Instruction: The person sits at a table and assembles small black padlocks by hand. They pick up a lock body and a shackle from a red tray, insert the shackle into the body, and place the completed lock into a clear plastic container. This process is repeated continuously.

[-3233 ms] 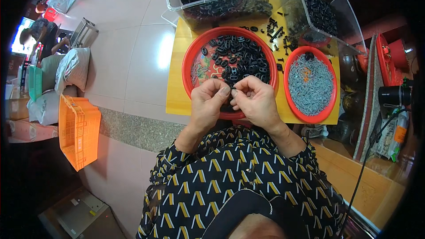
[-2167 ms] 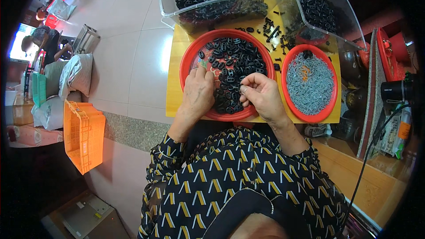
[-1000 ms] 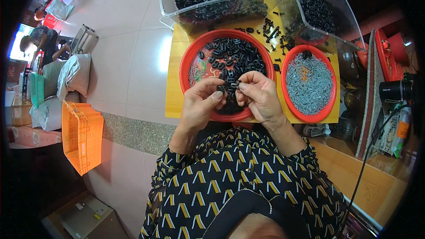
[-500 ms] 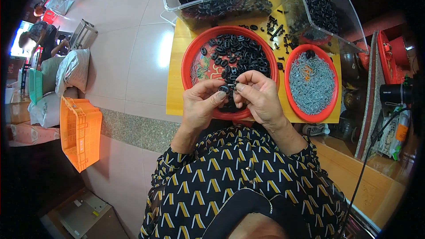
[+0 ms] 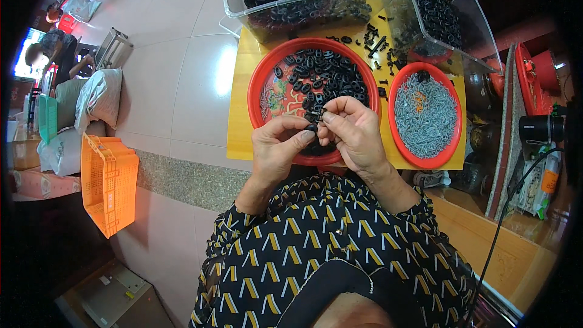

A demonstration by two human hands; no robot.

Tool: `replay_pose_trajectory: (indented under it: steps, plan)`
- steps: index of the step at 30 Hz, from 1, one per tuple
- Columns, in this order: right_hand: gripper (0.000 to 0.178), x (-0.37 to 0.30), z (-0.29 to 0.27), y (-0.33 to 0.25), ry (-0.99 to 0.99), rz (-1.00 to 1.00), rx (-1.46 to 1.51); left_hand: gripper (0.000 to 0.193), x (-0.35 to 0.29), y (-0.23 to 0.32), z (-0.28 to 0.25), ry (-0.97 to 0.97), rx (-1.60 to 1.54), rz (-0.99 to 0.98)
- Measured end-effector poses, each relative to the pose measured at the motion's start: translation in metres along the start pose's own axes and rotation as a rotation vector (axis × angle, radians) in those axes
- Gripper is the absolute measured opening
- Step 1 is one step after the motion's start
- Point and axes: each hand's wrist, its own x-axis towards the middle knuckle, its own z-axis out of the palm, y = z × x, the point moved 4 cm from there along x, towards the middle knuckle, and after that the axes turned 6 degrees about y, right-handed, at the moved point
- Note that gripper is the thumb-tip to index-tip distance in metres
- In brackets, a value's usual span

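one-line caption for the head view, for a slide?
Both hands, left hand and right hand, pinch a small black part over a red tray of black parts.

The person wears a black long-sleeved top (image 5: 328, 243) patterned with yellow and white slanted bars, cuffs at the wrists.

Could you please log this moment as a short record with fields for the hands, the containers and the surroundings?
Left hand: left hand pinches a small black part over the large red tray
Right hand: right hand grips the same part from the other side
Large red tray: holds loose black ring-shaped parts
Small red tray: small red tray to the right, filled with small grey metal pieces
Clear bins: clear bins behind the trays, full of black parts
Table: yellow tabletop
Floor: orange crate at left
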Motion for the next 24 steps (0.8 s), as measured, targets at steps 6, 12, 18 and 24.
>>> replay_pose_trajectory:
  steps: [6,12,18,24]
  plan:
    - [0.011,0.000,-0.003,-0.001,-0.001,-0.017,-0.044,0.026,0.000,0.001,0.003,-0.058,-0.008,-0.066]
    - [0.010,-0.006,-0.010,-0.005,0.004,-0.030,-0.224,0.029,0.001,-0.001,-0.003,-0.021,-0.193,-0.145]
    - [0.010,-0.008,-0.004,-0.004,0.013,-0.071,-0.325,0.033,0.002,-0.008,-0.003,-0.054,-0.302,-0.158]
    - [0.009,-0.011,0.000,-0.008,0.022,-0.096,-0.402,0.030,0.003,-0.006,-0.002,-0.046,-0.294,-0.132]
